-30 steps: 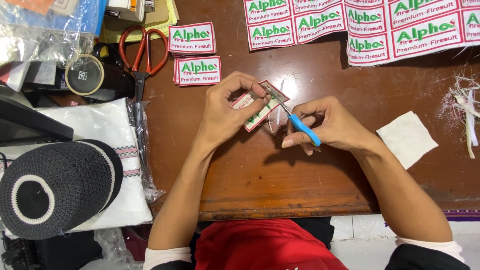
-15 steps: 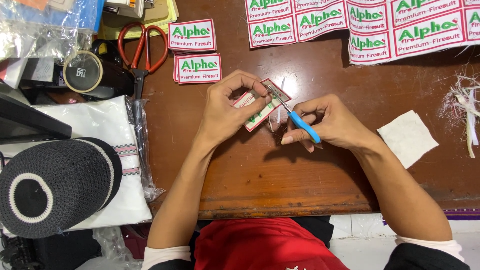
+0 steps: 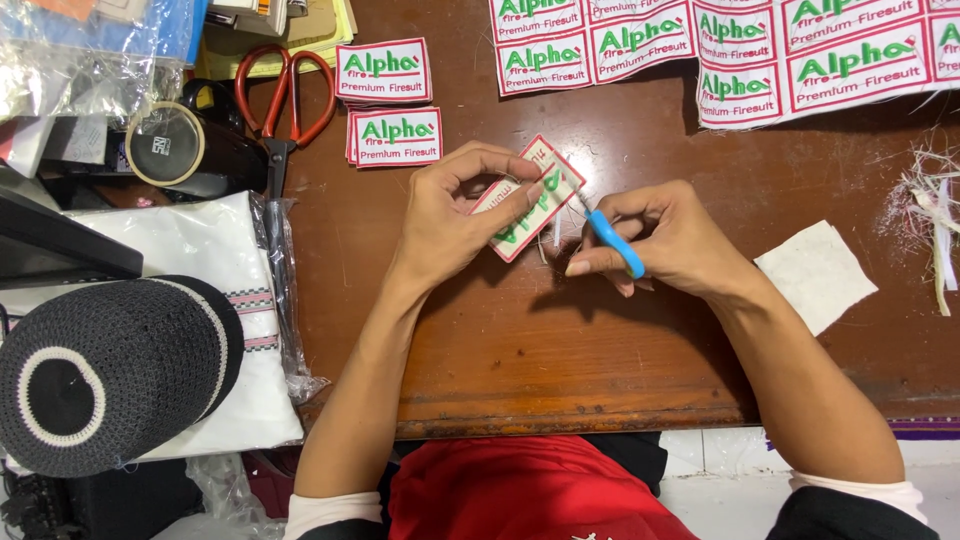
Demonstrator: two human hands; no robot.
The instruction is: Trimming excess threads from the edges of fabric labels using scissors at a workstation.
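My left hand (image 3: 455, 215) pinches a white embroidered patch (image 3: 525, 205) with a red border and green lettering, tilted above the brown wooden table (image 3: 520, 350). My right hand (image 3: 665, 240) grips small blue-handled snips (image 3: 610, 240), whose metal tip touches the patch's upper right edge. Loose white threads hang under the patch between my hands.
Two stacks of finished patches (image 3: 395, 140) lie at the upper left, beside red-handled scissors (image 3: 280, 95). A sheet of uncut patches (image 3: 740, 60) spans the top. A white cloth square (image 3: 815, 275) and thread scraps (image 3: 935, 210) sit right. A black knitted cap (image 3: 100, 375) rests on folded white fabric, left.
Both hands stay in place; the patch and the snips have shifted only slightly between my fingers.
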